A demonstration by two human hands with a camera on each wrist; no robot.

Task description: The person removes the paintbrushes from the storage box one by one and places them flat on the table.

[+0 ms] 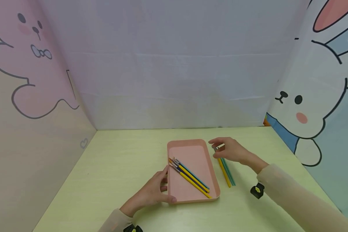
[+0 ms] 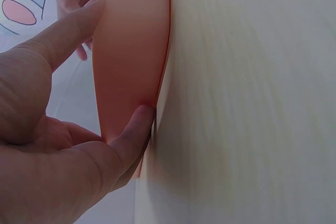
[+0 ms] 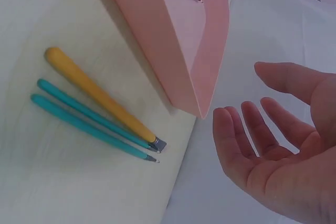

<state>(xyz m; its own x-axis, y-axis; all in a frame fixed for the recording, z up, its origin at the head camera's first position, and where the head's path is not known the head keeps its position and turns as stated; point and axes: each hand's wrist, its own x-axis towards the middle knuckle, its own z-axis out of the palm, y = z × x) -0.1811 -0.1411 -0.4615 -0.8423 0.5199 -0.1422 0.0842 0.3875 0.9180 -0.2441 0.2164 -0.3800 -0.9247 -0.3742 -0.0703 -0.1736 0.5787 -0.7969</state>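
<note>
R grip [image 1: 230, 150] nr 3 brushes [image 3: 98, 115] beside 1 tray [image 1: 192, 153].

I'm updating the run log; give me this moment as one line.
left hand: holds pink tray | right hand: empty, near three loose brushes beside tray | in tray: several brushes

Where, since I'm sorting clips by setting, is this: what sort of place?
Probably a tabletop recording booth: a pale yellow table bounded by a plain whitish backdrop and cartoon-printed side panels.
</note>
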